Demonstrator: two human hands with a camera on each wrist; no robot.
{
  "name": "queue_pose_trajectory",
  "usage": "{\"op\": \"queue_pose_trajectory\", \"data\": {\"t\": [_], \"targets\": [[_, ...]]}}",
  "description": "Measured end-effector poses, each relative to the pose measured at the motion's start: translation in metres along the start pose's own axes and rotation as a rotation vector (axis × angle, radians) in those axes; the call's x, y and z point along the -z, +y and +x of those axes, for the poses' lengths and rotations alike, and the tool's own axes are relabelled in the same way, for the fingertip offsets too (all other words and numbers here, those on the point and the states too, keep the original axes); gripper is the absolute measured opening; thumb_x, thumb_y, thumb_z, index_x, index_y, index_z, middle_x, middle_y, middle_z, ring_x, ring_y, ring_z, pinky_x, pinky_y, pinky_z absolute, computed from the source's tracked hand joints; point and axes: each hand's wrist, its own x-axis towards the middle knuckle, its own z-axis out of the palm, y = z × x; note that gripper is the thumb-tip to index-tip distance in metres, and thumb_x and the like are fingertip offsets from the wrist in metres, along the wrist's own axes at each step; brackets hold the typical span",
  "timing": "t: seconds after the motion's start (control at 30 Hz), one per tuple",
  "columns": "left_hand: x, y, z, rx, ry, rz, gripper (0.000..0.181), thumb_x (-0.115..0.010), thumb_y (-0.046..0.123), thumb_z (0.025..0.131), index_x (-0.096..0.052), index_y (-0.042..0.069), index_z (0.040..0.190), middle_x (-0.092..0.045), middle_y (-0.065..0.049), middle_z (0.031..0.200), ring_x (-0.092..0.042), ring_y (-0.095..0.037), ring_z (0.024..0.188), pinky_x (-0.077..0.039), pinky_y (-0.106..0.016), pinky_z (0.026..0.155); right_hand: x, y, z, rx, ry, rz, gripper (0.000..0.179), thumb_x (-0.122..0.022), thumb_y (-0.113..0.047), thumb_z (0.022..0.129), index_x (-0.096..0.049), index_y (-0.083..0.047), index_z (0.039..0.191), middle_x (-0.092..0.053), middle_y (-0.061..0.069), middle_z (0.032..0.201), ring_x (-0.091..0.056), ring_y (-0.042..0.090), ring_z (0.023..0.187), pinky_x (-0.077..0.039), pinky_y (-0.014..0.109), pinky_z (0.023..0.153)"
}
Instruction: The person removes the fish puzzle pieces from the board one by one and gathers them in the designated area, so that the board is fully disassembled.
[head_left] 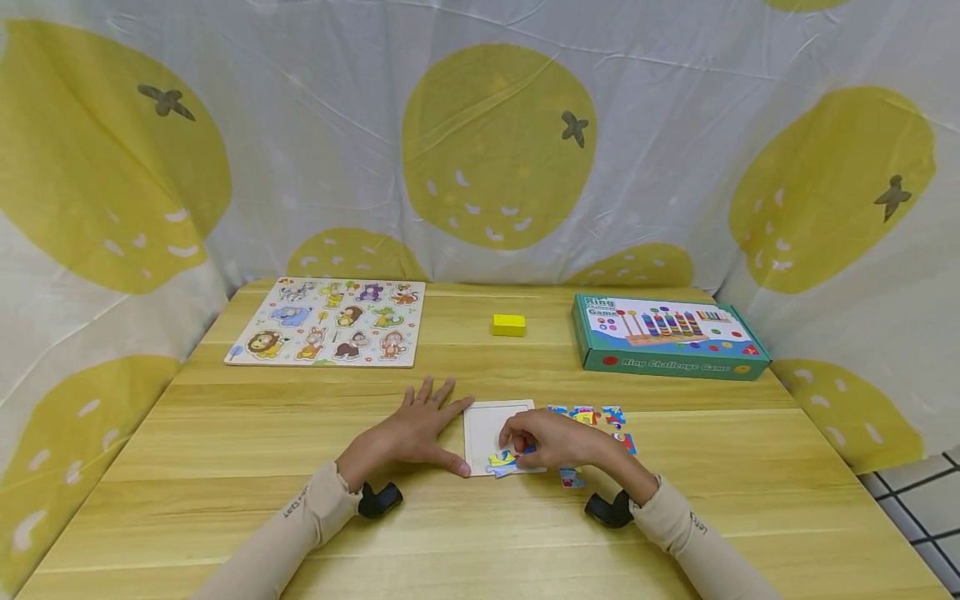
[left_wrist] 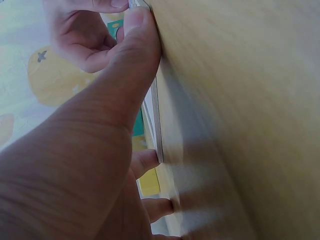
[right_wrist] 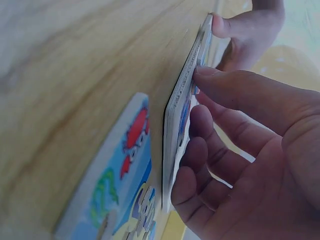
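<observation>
A small white square puzzle tray [head_left: 483,421] lies on the table in the head view. My left hand [head_left: 415,429] rests spread beside it, thumb and index finger touching its left edge. Over the tray's lower right, my right hand [head_left: 553,437] has curled fingers, with thumb and fingertips at a colourful jigsaw piece [head_left: 501,460]. The fingers partly cover the pieces there. In the right wrist view the thumb [right_wrist: 235,87] presses at the tray's near edge. A loose jigsaw piece with a red crab [right_wrist: 135,130] lies just outside the tray.
Several loose jigsaw pieces [head_left: 613,414] lie right of the tray. Further back are an animal puzzle board [head_left: 322,321] at left, a yellow block [head_left: 508,325] in the middle and a green Ring Challenge Game box [head_left: 671,337] at right. A patterned curtain [head_left: 322,167] hangs behind the table.
</observation>
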Motion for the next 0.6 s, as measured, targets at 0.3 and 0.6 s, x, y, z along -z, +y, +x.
{"op": "queue_pose_trajectory", "data": {"t": [0.3,0.6], "targets": [[0.0007,0.0004,-0.0003,0.002,-0.002,-0.002,0.107,-0.07,0.071,0.067,-0.027,0.023,0.153,-0.008,-0.02,0.159,0.004,-0.049,0.142,-0.003,-0.066,0.111,0.0001,0.0011,-0.0008,0.002,0.003,-0.013,0.014,-0.071,-0.008,0.084,-0.066,-0.014,0.095,-0.057,-0.002,0.081,-0.048,0.006,0.071,-0.044,0.019,0.065],[0.0004,0.0003,0.0,0.008,-0.007,-0.005,0.108,-0.07,0.071,0.067,-0.027,0.024,0.153,-0.007,-0.019,0.159,0.004,-0.049,0.142,-0.002,-0.065,0.112,0.0004,-0.001,-0.0005,0.006,0.018,-0.033,0.012,-0.07,-0.006,0.084,-0.066,-0.013,0.092,-0.056,-0.002,0.081,-0.05,0.01,0.073,-0.044,0.019,0.067]]}}
